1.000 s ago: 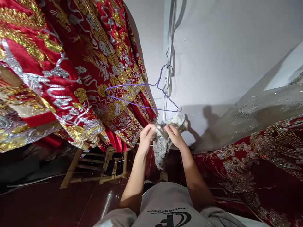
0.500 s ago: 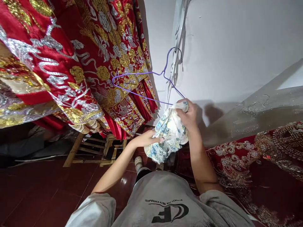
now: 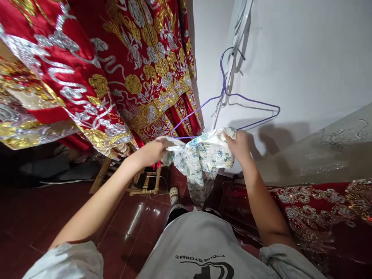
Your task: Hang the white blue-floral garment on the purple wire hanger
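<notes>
The left hand [image 3: 155, 151] is closed on the left end of a floral cloth [image 3: 213, 149], and the right hand [image 3: 240, 146] pinches its right end between thumb and fingers, so the cloth's upper edge stretches between them. The cloth is in the middle of the scene, pale with blue and yellowish print, its lower part hanging towards the floor [image 3: 136, 232]. Just beyond it, a purple hanger [image 3: 250, 99] hangs by its hook near a white rail [image 3: 240, 27] in front of the wall [image 3: 305, 50]; part of its bottom bar is hidden behind the cloth. To the left hang red robes [image 3: 139, 69] with gold and silver embroidery. To the right lies a beaded red dress [image 3: 314, 217], with sheer fabric [image 3: 325, 155] beyond it. A pale shoe [image 3: 174, 193] shows below the cloth, near the person's grey shirt [image 3: 200, 236].
</notes>
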`<state>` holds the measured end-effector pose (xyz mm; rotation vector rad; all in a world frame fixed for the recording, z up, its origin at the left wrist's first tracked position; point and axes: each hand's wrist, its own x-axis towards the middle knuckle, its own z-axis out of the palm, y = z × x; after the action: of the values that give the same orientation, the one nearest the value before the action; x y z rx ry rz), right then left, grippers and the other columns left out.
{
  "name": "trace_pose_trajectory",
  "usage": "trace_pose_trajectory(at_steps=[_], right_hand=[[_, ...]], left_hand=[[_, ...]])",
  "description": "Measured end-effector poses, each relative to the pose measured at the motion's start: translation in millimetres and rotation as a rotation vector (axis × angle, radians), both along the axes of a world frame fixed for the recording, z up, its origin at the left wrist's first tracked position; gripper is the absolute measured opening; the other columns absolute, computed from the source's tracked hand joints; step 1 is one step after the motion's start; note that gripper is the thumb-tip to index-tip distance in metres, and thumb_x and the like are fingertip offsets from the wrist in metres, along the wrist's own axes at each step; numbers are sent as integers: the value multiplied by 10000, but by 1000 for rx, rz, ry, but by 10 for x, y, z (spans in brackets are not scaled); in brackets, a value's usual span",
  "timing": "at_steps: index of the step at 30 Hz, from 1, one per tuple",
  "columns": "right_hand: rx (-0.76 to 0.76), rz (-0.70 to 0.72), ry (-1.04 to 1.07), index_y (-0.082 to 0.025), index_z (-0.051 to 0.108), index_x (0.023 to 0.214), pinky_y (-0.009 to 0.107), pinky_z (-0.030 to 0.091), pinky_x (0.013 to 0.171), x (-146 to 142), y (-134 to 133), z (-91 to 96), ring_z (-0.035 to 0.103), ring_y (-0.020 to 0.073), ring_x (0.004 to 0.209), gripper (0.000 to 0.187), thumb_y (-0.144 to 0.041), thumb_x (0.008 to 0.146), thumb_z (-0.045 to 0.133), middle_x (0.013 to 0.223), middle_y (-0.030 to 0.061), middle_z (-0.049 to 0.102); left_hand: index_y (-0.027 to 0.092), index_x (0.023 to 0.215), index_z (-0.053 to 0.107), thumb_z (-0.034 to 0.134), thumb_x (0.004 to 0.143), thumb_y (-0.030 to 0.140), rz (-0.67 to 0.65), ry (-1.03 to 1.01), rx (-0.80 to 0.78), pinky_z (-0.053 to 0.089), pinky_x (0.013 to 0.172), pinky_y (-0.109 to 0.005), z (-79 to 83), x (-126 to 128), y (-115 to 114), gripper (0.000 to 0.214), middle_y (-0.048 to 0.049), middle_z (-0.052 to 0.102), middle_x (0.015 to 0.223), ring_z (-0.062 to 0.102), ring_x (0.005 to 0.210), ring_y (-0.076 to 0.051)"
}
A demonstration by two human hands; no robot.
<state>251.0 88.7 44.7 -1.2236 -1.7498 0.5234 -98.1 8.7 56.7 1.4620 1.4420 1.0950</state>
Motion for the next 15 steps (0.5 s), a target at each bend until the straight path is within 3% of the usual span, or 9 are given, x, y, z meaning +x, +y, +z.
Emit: trace_pose_trajectory(at_steps=[4, 7, 10, 12, 15], right_hand=[[-12, -43, 25, -149, 727, 814, 348, 516, 703, 82, -108, 54, 696, 271, 786, 367, -494, 890, 627, 802, 110, 757], [-47, 9, 52, -146, 729, 822, 352, 535, 710, 1, -155, 32, 699, 266, 793, 336, -456, 902, 625, 809, 108, 758], [-40, 99, 63, -155, 742, 902, 353, 571, 748, -97, -250, 13, 715, 251, 821, 278, -384, 940, 589, 841, 89, 767], [-3, 151, 37, -187, 737, 1092, 386, 594, 861, -99, -331, 26, 727, 257, 973, 253, -325, 955, 575, 1022, 74, 781], [161, 97, -27, -297, 578, 1407, 496, 513, 1106, 57, -407, 71, 600, 262, 1313, 466, -274, 943, 612, 1401, 29, 654]], left_hand=[[205, 644, 605, 779, 695, 226, -134, 217, 246, 520, 1028, -432, 374, 133, 255, 183, -77, 656, 927, 692, 972, -261], [180, 708, 599, 687, 797, 276, -171, 278, 347, 515, 1017, -485, 583, 367, 385, 157, -80, 635, 986, 676, 1033, -266], [174, 829, 612, 615, 859, 210, -140, 190, 384, 513, 999, -469, 683, 579, 520, 47, -63, 635, 954, 663, 1017, -240], [190, 902, 623, 636, 841, 138, -118, 84, 383, 482, 1043, -442, 719, 644, 615, 82, -54, 666, 948, 646, 1016, -228], [213, 952, 648, 730, 780, 88, -117, -15, 370, 438, 1090, -409, 769, 592, 736, 228, -34, 724, 945, 615, 967, -219]])
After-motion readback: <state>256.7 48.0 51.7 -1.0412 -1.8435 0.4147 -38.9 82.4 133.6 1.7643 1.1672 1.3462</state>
